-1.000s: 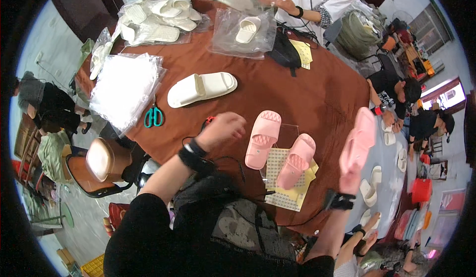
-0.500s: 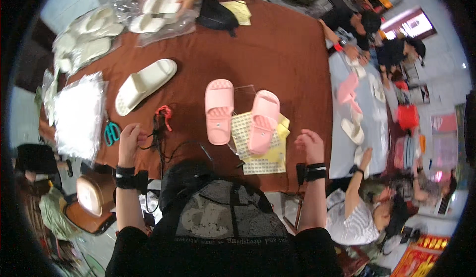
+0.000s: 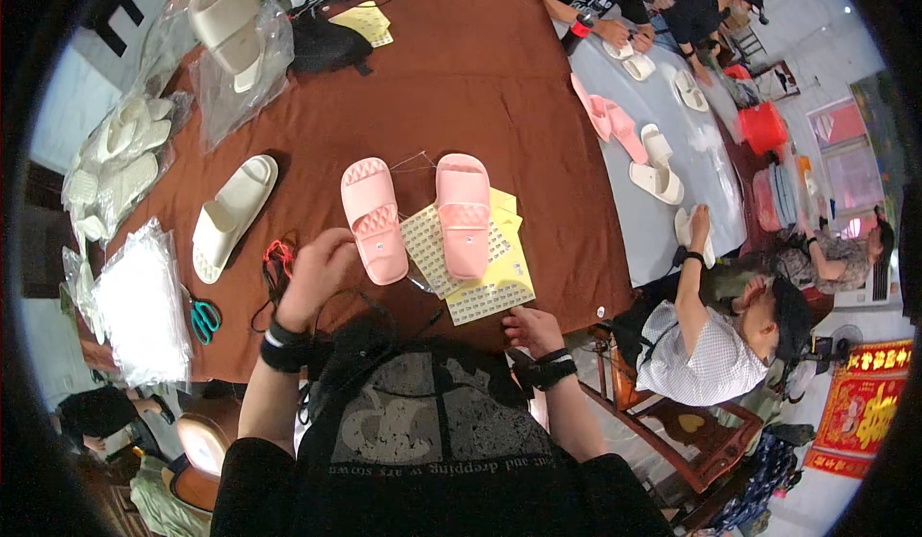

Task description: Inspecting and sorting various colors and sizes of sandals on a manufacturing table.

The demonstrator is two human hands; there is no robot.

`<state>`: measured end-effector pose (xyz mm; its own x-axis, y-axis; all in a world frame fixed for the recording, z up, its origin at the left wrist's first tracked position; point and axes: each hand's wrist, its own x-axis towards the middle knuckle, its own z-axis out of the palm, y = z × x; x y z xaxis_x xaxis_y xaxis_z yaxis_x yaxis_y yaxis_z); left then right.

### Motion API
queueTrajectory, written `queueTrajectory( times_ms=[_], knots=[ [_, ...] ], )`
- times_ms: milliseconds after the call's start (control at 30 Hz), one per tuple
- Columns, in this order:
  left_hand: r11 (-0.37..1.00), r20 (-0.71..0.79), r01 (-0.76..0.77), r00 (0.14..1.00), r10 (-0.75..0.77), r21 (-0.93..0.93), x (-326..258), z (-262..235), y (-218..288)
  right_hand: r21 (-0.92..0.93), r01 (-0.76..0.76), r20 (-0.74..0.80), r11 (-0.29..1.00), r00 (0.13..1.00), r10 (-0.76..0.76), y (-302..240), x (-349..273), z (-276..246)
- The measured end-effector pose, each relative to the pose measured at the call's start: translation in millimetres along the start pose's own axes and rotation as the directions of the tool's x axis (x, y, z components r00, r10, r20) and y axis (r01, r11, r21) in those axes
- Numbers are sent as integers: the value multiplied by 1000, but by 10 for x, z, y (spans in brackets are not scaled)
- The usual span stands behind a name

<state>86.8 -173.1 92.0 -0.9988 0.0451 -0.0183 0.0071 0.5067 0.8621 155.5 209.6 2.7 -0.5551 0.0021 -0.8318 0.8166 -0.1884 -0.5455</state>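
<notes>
On the brown tablecloth, two pink slippers lay side by side, the left pink slipper sole-up and the right pink slipper partly over yellow sticker sheets. The left hand hovered just beside the heel of the left pink slipper, fingers curled loosely over a tangle of black cord; whether they pinched it I could not tell. The right hand rested at the table edge, fingertips pressed flat just beside the lower sticker sheet. To handle the cord well, it seemed wise to keep it apart from the red loop nearby and steady the sheets with the right hand. A cream slipper and teal scissors lay further left.
</notes>
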Motion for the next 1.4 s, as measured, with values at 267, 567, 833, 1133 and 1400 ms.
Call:
queueTrajectory(
  times_ms=[267,567,833,1133,1400],
  knots=[
    [893,591,-438,749,299,103,269,1009,187,150,41,-97,988,995,-27,94,220,266],
    [555,680,-740,630,375,380,331,1558,205,31,245,-219,969,948,-232,16,281,319],
    [365,649,-791,611,453,491,295,1740,-49,-35,218,-111,975,969,-220,-231,367,14],
    [537,703,-810,524,481,236,509,1650,-115,-221,237,112,946,970,-217,-555,499,-394],
    [379,597,-837,547,587,394,550,1515,16,-317,289,206,903,951,-232,-665,478,-461]
  ],
)
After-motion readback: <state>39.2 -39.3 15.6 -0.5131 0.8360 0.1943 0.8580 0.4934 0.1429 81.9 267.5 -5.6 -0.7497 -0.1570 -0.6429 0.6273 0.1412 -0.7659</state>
